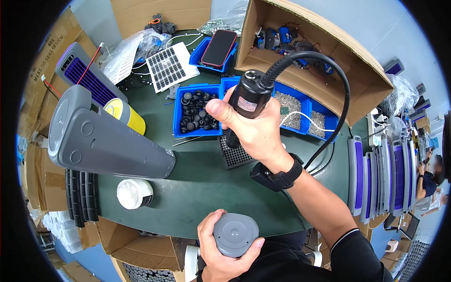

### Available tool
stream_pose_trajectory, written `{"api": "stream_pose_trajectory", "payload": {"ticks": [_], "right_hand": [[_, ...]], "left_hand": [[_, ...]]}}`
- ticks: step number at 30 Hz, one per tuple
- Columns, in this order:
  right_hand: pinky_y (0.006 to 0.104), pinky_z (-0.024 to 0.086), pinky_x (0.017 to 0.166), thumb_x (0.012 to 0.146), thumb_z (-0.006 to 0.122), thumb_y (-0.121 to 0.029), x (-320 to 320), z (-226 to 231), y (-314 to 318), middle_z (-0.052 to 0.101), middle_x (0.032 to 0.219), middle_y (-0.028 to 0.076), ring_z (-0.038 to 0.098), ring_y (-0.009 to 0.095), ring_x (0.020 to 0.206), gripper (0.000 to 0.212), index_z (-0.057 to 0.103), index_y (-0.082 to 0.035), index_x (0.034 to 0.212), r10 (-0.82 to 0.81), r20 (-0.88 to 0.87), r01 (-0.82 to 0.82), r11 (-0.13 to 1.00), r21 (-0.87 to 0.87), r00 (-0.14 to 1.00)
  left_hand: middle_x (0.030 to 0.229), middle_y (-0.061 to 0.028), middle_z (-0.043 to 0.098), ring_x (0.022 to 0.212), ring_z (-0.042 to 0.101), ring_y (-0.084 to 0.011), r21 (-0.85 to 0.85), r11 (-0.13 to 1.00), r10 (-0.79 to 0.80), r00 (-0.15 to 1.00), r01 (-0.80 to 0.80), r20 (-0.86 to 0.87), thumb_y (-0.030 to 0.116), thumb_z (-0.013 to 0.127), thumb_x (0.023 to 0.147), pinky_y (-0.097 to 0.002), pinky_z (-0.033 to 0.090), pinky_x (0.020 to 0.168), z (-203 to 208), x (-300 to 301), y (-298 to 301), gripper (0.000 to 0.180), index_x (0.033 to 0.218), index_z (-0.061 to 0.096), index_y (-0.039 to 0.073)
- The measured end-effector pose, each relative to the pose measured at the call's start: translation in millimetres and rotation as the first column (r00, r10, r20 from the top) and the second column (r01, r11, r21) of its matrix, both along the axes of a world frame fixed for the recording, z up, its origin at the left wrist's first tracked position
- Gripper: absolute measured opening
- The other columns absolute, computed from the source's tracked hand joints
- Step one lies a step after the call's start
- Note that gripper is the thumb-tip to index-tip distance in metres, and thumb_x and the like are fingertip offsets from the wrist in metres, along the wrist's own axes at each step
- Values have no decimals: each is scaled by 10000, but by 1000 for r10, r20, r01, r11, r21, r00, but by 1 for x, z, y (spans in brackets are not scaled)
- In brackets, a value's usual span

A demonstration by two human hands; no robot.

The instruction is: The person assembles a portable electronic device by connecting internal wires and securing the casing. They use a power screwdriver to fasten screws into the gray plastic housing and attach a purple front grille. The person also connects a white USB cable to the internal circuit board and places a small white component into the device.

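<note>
My right hand (263,131) is wrapped round a black electric screwdriver (250,94), thumb raised along its side. A thick black cable loops from the top of the tool to the right. Its lower end is over a black perforated tray (235,154); the bit's tip cannot be made out. Close to my body, at the table's near edge, my left hand (218,258) grips a grey rounded plastic part (236,235) from below and both sides. The part's flat face, with a round raised centre and small holes, is turned up. How deep it is stays hidden.
Left stands a tall grey housing (117,141), beside a yellow can (124,115) and a white tub (135,193). Blue bins hold black round parts (197,110) and small screws (289,109). A carton (324,80) stands behind; purple-grilled panels (383,174) line the right.
</note>
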State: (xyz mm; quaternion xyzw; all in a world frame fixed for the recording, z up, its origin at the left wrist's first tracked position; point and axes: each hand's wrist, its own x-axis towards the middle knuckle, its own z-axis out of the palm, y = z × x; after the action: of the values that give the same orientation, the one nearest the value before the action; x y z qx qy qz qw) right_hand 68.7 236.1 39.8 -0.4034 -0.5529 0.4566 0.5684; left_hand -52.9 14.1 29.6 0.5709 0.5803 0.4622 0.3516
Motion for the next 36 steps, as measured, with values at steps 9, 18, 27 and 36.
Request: {"api": "stream_pose_trajectory", "payload": {"ticks": [9,18,27,36], "right_hand": [[272,511,712,845,917,-243,5,-22,-1,645,852,-14,582,74,772,361,644,-52,983,157,-141,-167,984,-58,977],[270,523,654,872,875,-131,5,-32,-4,682,809,39,642,114,724,233,666,-29,889,125,-30,-123,990,71,992],[280,561,682,882,869,-124,9,-18,-5,693,835,37,669,114,742,337,643,-1,1099,183,-215,-174,983,60,959],[356,539,620,1073,602,-364,24,59,-39,604,771,84,611,185,618,408,524,-6,1253,205,-210,-179,974,137,956]], "left_hand": [[1340,-221,557,1195,605,-326,16,1000,-7,1000,7,17,173,945,712,-410,485,1044,-7,0,-2,922,1454,446,-50],[1329,-208,540,1162,599,-294,25,1000,-12,1000,11,27,206,951,695,-401,490,1017,-16,0,-2,917,1431,464,-45],[1317,-200,538,1122,611,-263,55,998,-12,1000,10,28,233,949,691,-392,504,990,-26,-1,-5,945,1440,445,-47],[1322,-201,543,1122,623,-250,42,999,-23,999,22,25,230,948,719,-369,513,986,-27,-2,-7,943,1447,423,-61]]}}
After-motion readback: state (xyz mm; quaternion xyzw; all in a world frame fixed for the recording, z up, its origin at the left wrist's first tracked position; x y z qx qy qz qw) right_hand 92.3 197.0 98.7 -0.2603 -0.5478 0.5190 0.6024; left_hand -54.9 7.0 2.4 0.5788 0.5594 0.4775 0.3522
